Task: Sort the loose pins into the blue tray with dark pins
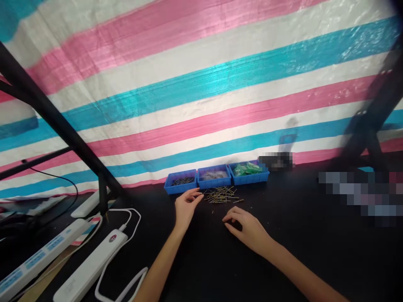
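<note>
A loose pile of thin, brass-coloured pieces like long screws (220, 195) lies on the black table, in front of the blue bins. At its left edge is my left hand (186, 206), thumb and forefinger drawn close together; whether something small is between them cannot be made out. My right hand (248, 226) hovers or rests just nearer than the pile, fingers loosely bent and thumb slightly apart, with nothing visible in it. The left blue bin (170, 190) holds dark thin pieces. In the middle bin (215, 183) are clear plastic bags, and the right bin (251, 179) contains green packets.
On the left lie a white power strip (44, 248), a white oblong device (91, 268) and a looped white cable (137, 216). A black metal frame (63, 126) slants beside them. Striped plastic sheeting (201, 92) hangs behind the table (201, 277). Blurred-out items are at the right.
</note>
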`<state>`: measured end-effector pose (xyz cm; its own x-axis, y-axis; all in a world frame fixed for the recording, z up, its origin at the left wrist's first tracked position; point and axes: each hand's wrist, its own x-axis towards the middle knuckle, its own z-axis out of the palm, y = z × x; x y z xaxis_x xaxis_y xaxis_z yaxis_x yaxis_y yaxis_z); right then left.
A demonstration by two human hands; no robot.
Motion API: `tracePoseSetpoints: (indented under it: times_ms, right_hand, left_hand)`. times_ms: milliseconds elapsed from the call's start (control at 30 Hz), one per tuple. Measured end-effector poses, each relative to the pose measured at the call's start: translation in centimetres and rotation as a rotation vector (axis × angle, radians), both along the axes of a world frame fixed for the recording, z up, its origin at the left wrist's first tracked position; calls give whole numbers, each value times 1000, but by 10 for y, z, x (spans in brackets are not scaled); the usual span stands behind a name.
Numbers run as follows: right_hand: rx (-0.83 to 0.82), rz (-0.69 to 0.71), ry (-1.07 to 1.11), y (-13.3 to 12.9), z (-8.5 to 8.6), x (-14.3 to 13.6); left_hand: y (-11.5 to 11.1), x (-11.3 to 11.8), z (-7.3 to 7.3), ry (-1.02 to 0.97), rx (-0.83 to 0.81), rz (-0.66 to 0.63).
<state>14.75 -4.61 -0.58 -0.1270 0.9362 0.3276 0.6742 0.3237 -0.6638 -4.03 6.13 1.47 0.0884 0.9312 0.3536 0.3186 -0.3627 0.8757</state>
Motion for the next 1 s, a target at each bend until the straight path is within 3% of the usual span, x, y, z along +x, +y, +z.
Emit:
tracePoseSetpoints:
  times_ms: [200, 367, 500, 600, 667, 767, 833, 1000]
  right_hand:
    - [-29, 3, -42, 0, -1, -1]
    - [-20, 3, -46, 0, -2, -2]
    - [-3, 10, -41, 2, -4, 0]
    - [4, 15, -59, 2, -3, 1]
    - [6, 16, -86, 1, -2, 1]
    - [25, -20, -127, 0, 1, 2]
    - [51, -115, -146, 2, 2, 5]
    - [109, -316, -235, 10, -4, 22]
  left_hand:
    - [51, -29, 18, 44, 139, 225]
    - [67, -20, 35, 57, 208, 219]
    - [43, 9, 34, 164, 325, 95]
    - [17, 29, 21, 407, 351, -217]
    - [3, 38, 9, 577, 351, -296]
    - [-10, 42, -7, 733, 358, -308]
    - [-16, 40, -12, 758, 366, -305]
    - [-40, 35, -9, 672, 367, -317]
